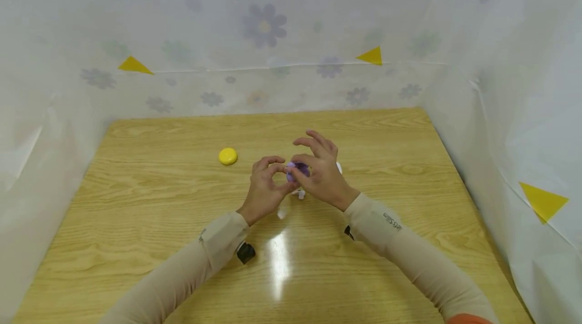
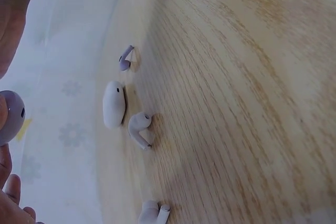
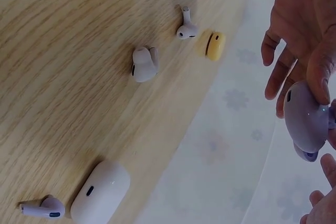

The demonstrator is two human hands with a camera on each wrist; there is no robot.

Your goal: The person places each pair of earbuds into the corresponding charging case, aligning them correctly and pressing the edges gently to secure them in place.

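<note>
Both hands meet on a purple earbud case (image 1: 291, 172), held up above the tabletop. My left hand (image 1: 265, 190) pinches its left side between thumb and forefinger. From the right, my right hand (image 1: 322, 176) grips it with thumb and forefinger, its other fingers spread upward. The case's smooth rounded shell (image 3: 304, 114) has a small dark slot. A small purple piece with a dark patch (image 3: 306, 153) shows at its edge in the right wrist view; I cannot tell whether this is an earbud. Below the hands lies a pale earbud (image 1: 300, 194).
A yellow case (image 1: 228, 156) lies left of the hands. A white case (image 2: 114, 104) stands beyond them at the right, near a purplish earbud (image 2: 126, 59). Two more pale earbuds, one nearer (image 3: 144, 65) and one by the yellow case (image 3: 187, 28), rest on the wooden table (image 1: 159, 202).
</note>
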